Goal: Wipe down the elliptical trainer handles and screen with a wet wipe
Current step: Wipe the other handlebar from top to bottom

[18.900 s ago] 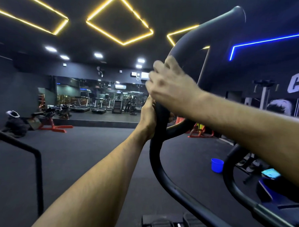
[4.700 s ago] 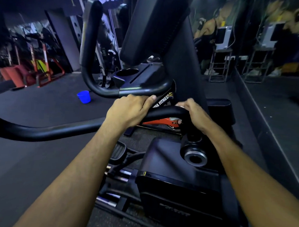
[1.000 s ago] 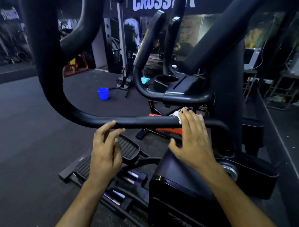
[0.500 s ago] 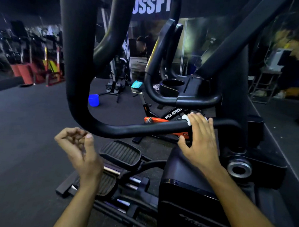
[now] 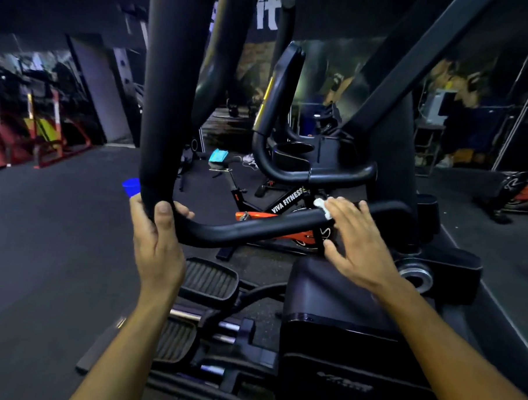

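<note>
Gripping the handle [image 5: 255,228] at its bend, left hand [image 5: 158,240], thumb on the near side and fingers curled round the far side of the black bar. Pressing a white wipe [image 5: 322,207] onto the same handle farther along, right hand [image 5: 353,237], fingers straight and slightly spread over the top of the bar, thumb held out below it; wipe bunched under the fingertips, only a small white part showing at the left of them. Rising steeply from the left hand's grip to the top of view, then running nearly level toward the right hand and on to the machine's column [image 5: 388,163]. Beyond, a second curved handle [image 5: 315,173] around a console tray with a cup holder [image 5: 295,148]. Below the hands, ribbed pedals [image 5: 209,277] and the black housing [image 5: 336,309], with a metal pivot ring [image 5: 415,274] on its right. Behind the bar, an orange and black bike [image 5: 283,222] lettered VIVA FITNESS, a teal item [image 5: 218,155] on its handlebar. Partly hidden by the handle at left, a blue cup [image 5: 130,187] on the dark floor [image 5: 52,236]. Far left, red frames [image 5: 32,141], blurred.
</note>
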